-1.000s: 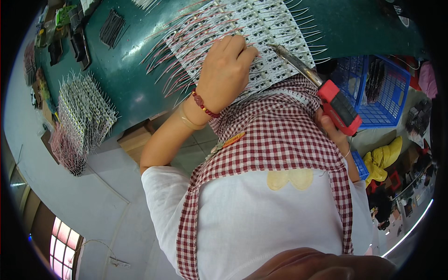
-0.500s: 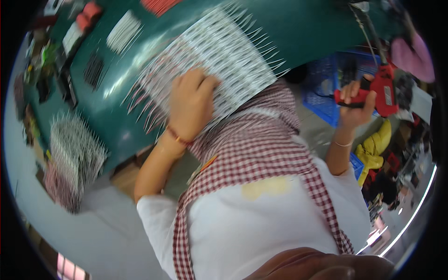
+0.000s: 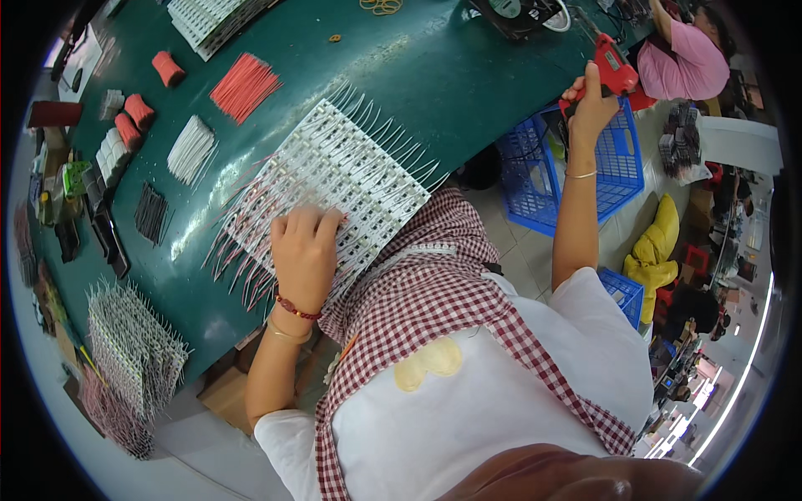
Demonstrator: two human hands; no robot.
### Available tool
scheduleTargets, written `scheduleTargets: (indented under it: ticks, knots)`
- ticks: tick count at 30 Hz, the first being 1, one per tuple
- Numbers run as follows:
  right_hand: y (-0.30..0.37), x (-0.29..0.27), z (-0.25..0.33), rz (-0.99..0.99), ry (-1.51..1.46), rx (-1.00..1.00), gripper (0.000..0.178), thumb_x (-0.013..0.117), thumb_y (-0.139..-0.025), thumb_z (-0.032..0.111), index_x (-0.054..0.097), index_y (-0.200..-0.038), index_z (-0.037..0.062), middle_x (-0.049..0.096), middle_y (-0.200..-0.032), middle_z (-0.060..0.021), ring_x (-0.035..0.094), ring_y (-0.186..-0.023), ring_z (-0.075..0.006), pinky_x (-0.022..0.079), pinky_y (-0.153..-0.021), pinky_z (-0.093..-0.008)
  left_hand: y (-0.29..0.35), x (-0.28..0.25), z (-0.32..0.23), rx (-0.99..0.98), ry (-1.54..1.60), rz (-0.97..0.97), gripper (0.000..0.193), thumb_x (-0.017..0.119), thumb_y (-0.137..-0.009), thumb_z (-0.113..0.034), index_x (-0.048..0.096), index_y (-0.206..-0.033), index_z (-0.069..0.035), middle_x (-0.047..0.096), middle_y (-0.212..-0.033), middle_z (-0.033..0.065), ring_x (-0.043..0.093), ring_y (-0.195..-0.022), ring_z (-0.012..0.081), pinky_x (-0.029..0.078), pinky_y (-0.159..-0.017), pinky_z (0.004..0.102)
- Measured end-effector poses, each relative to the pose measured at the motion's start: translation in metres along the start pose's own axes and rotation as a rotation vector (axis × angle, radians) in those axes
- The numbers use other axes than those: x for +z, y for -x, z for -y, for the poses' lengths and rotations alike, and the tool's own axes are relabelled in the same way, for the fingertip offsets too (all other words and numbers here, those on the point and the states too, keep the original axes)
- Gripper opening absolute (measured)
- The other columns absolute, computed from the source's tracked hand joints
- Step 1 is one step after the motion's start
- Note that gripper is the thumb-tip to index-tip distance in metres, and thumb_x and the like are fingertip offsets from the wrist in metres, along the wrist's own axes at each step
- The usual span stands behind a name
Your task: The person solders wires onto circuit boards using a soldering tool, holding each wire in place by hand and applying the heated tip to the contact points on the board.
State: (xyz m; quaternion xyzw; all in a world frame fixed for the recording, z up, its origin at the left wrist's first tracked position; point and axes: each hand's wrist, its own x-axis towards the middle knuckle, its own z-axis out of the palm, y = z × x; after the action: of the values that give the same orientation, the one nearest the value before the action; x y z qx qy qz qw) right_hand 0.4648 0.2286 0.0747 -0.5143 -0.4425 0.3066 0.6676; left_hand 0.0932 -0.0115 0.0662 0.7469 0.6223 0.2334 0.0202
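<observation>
My left hand is curled over the near part of a white panel of small circuit boards, fingertips drawn together on its surface. Whatever they pinch is too small to make out. Thin white wires stick out along the panel's far right edge, pink and white ones along its left edge. The panel lies at the table's near edge, above my checked apron. Out to the right, my right hand is wrapped around the handle of a red glue gun, held up beside the table and clear of the panel.
On the green table lie bundles of red wires, white wires and black wires. Wired boards are stacked at the left corner. Blue baskets stand on the floor at right; a person in pink sits beyond.
My right hand has risen with the glue gun, farther toward the table's far right. The view has shifted, showing more of the table; my left hand remains on the panel.
</observation>
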Motion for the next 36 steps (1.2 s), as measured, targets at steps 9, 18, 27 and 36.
scheduleTargets:
  ticks: [9, 18, 27, 36]
  knots:
    - [0.126, -0.007, 0.058, 0.506, -0.268, 0.107, 0.040, 0.059, -0.093, 0.024, 0.048, -0.122, -0.0012, 0.051, -0.068, -0.0051, 0.047, -0.053, -0.0126, 0.043, -0.053, -0.0290, 0.008, 0.006, 0.009, -0.032, 0.030, 0.009, 0.016, 0.063, -0.073, -0.005, 0.063, -0.087, -0.011, 0.053, -0.078, 0.0020, 0.054, -0.077, 0.0191, 0.037, -0.070, 0.0336]
    - [0.225, -0.043, 0.047, 0.942, -0.083, 0.625, 0.032, 0.066, -0.088, 0.015, 0.056, -0.112, -0.0033, 0.059, -0.075, -0.0048, 0.055, -0.060, -0.0119, 0.046, -0.058, -0.0267, 0.011, 0.010, 0.016, 0.084, 0.030, -0.038, 0.019, 0.059, -0.072, -0.006, 0.063, -0.090, -0.011, 0.050, -0.079, 0.0014, 0.053, -0.078, 0.0178, 0.038, -0.072, 0.0325]
    - [0.224, -0.041, 0.047, 1.075, 0.163, 0.586, 0.019, 0.068, -0.085, 0.006, 0.064, -0.103, 0.0011, 0.064, -0.090, -0.0025, 0.059, -0.082, -0.0109, 0.048, -0.074, -0.0271, 0.012, 0.010, 0.014, 0.049, 0.065, -0.048, 0.025, 0.062, -0.067, -0.001, 0.066, -0.091, -0.010, 0.053, -0.077, 0.0010, 0.054, -0.075, 0.0182, 0.039, -0.066, 0.0314]
    - [0.217, -0.034, 0.047, 1.173, 0.251, 0.466, 0.015, 0.068, -0.085, 0.007, 0.064, -0.097, 0.0000, 0.064, -0.082, -0.0033, 0.059, -0.074, -0.0110, 0.048, -0.067, -0.0268, 0.012, 0.010, 0.014, 0.042, 0.063, -0.042, 0.024, 0.060, -0.068, -0.001, 0.066, -0.090, -0.010, 0.053, -0.077, 0.0015, 0.054, -0.074, 0.0183, 0.039, -0.066, 0.0314]
